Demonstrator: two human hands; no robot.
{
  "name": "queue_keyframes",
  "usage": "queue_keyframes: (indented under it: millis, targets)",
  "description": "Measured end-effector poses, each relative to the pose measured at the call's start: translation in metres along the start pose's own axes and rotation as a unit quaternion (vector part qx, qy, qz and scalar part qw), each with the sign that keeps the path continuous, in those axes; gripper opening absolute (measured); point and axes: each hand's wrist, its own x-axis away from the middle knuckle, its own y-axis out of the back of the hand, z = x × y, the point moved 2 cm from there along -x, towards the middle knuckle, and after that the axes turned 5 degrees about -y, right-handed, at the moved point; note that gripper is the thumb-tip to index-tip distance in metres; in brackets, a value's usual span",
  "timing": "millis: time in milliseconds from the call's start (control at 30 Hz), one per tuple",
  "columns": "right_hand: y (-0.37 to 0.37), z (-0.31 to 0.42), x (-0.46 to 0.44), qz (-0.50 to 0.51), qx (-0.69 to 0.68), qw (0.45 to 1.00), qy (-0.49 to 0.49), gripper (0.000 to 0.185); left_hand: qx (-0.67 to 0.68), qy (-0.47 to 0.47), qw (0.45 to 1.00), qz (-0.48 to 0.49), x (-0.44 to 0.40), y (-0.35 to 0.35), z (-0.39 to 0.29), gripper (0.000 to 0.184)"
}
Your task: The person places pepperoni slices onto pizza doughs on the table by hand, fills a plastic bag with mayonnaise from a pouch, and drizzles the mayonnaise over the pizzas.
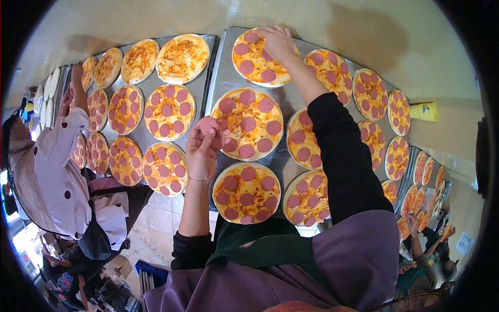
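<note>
My left hand (202,153) is closed around a few round pink sausage slices (209,126), with the thumb pressed on them. It is at the left edge of a middle pizza (248,136) topped with cheese and sausage slices. My right arm stretches to the far side of the metal table, where my right hand (278,42) bends over the far pizza (253,66). Its fingers are curled down near that pizza's upper edge, and the fingertips are hidden, so what they hold does not show. Several slices lie on the far pizza. Nearest my body is another topped pizza (246,195).
More sausage-topped pizzas (370,93) cover the table to the right. On the left table, the back row carries pizzas with sauce and cheese only (182,58). A co-worker in a spotted white top (52,171) reaches over it. A yellow cup (423,112) is at the right.
</note>
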Motion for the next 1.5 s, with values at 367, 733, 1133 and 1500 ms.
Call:
queue_keyframes:
  millis: [367, 733, 1133, 1500]
  targets:
    - [-0.003, -0.012, 0.005, 0.008, 0.107, 0.992, -0.072, 0.041, 0.053, 0.003, 0.998, 0.020, -0.032, -0.029, -0.005, 0.025]
    - [0.063, 0.073, 0.063, 0.095, -0.416, 0.904, 0.028, 0.024, 0.005, -0.024, 0.997, 0.075, -0.075, -0.056, 0.012, 0.028]
    - [0.072, 0.067, 0.097, -0.113, -0.275, 0.954, 0.040, 0.014, -0.073, -0.004, 0.991, 0.113, -0.085, -0.077, 0.031, 0.026]
    - [0.080, 0.056, 0.104, -0.109, -0.309, 0.942, 0.075, 0.012, 0.141, 0.064, 0.986, 0.065, -0.100, -0.079, 0.052, 0.033]
